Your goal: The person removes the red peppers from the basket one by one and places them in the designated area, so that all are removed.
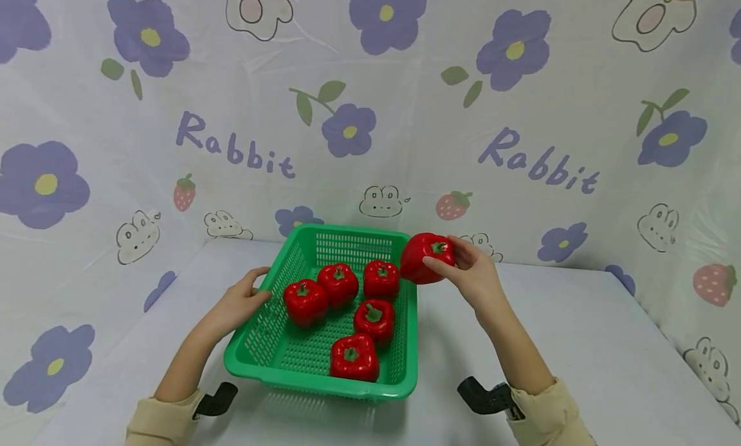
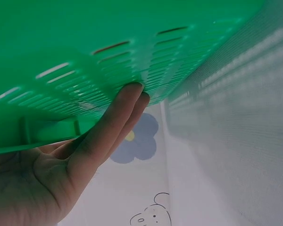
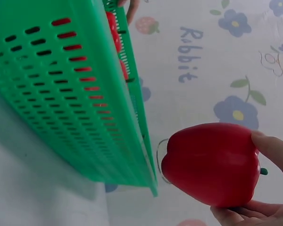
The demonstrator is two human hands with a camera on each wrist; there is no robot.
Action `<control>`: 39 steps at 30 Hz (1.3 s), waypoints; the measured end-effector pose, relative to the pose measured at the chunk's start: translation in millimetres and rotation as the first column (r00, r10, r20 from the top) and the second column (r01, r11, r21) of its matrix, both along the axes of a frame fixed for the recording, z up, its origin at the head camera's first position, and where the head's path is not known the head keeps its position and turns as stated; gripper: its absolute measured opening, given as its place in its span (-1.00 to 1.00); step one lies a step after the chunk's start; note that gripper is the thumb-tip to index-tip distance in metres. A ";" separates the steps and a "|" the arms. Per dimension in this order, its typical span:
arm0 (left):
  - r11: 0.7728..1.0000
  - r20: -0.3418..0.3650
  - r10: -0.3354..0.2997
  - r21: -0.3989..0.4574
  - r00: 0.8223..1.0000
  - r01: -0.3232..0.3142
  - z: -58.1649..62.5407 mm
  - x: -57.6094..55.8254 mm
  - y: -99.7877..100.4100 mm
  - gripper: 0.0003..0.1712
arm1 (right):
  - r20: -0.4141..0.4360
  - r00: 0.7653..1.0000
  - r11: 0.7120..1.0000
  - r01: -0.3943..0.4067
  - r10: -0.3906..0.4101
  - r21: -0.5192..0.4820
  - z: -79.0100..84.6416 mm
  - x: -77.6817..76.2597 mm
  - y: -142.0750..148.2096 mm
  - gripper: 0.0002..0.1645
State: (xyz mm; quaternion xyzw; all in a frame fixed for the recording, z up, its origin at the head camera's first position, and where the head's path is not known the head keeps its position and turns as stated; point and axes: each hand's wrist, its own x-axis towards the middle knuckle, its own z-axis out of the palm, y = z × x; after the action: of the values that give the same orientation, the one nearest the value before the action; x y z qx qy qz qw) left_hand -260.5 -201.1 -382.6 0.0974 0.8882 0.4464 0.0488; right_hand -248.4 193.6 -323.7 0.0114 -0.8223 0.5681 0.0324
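Observation:
A green plastic basket (image 1: 237, 362) with slotted walls holds several red bell peppers (image 1: 354, 358) with green stems. My left hand (image 1: 240, 304) grips the basket's left rim, and the left wrist view shows its long fingers (image 2: 104, 127) against the outside of the wall. Above the basket's right rim, at the far corner, my right hand (image 1: 477, 275) holds another red bell pepper (image 1: 425, 259) between thumb and fingers. In the right wrist view this pepper (image 3: 212, 165) is off the table, beside the basket wall (image 3: 61, 84), its stem turned toward the palm.
A white table surface (image 1: 556, 343) lies under and around the basket. Behind it hangs a pale cloth (image 1: 399, 124) printed with purple flowers, rabbits and strawberries. A black wrist device (image 1: 217, 399) sits at the left sleeve, and another (image 1: 485, 396) at the right.

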 end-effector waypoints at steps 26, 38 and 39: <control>1.000 -0.008 0.018 -0.018 1.000 -0.018 -1.8 5.7 1.1 -0.30 | 0.070 0.995 0.996 0.075 -0.078 0.042 -45.1 -1.9 35.6 0.01; 1.000 -0.023 0.014 -0.025 1.000 -0.014 -1.3 6.6 1.6 -0.31 | 0.090 0.992 0.989 0.081 -0.093 0.124 -66.9 -3.6 42.1 -0.02; 1.000 -0.024 0.014 -0.026 1.000 -0.015 -1.1 6.8 1.8 -0.31 | 0.092 0.991 0.988 0.081 -0.093 0.128 -68.5 -4.0 42.8 -0.02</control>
State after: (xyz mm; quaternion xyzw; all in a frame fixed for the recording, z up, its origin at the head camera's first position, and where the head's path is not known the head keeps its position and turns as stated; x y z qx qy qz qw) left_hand -253.7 -199.3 -383.7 0.0954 0.8952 0.4338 0.0362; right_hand -252.4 236.4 -392.3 -0.0504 -0.8564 0.5136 0.0164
